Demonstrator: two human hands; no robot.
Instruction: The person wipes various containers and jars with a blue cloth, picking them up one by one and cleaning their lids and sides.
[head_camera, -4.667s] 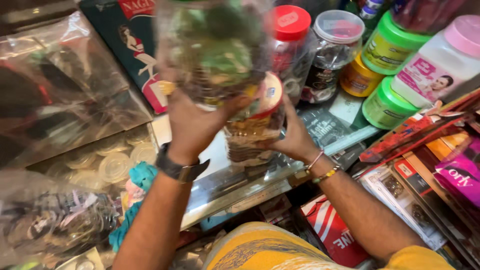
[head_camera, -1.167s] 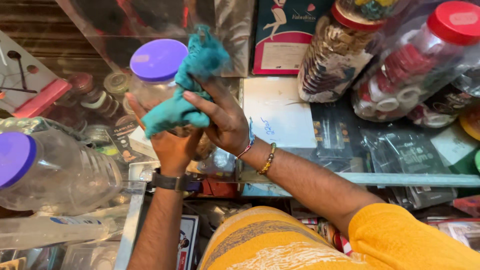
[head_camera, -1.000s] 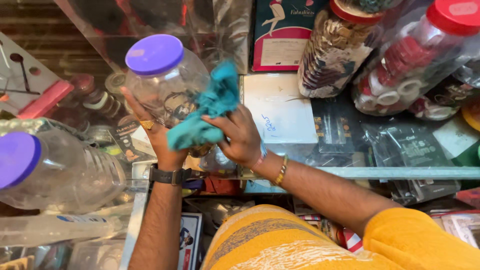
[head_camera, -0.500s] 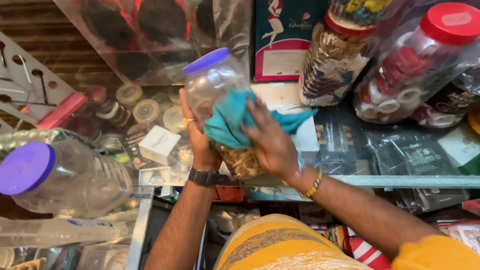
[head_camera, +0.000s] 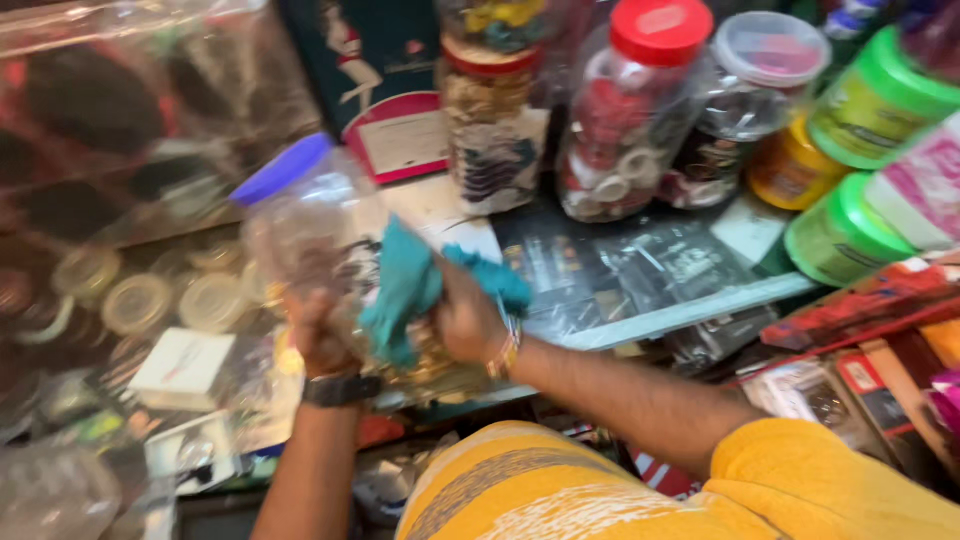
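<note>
The clear plastic jar with a purple lid (head_camera: 310, 230) is tilted above the glass counter (head_camera: 640, 300), gripped from below by the closed left hand (head_camera: 322, 338), while the right hand (head_camera: 465, 320) presses a bunched teal cloth (head_camera: 405, 290) against the jar's side, left of the red-lidded jar (head_camera: 625, 110).

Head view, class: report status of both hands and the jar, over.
Left hand gripping the clear jar, purple lid on. Right hand pressing teal cloth against it. Red-lidded jar behind, apart.
</note>
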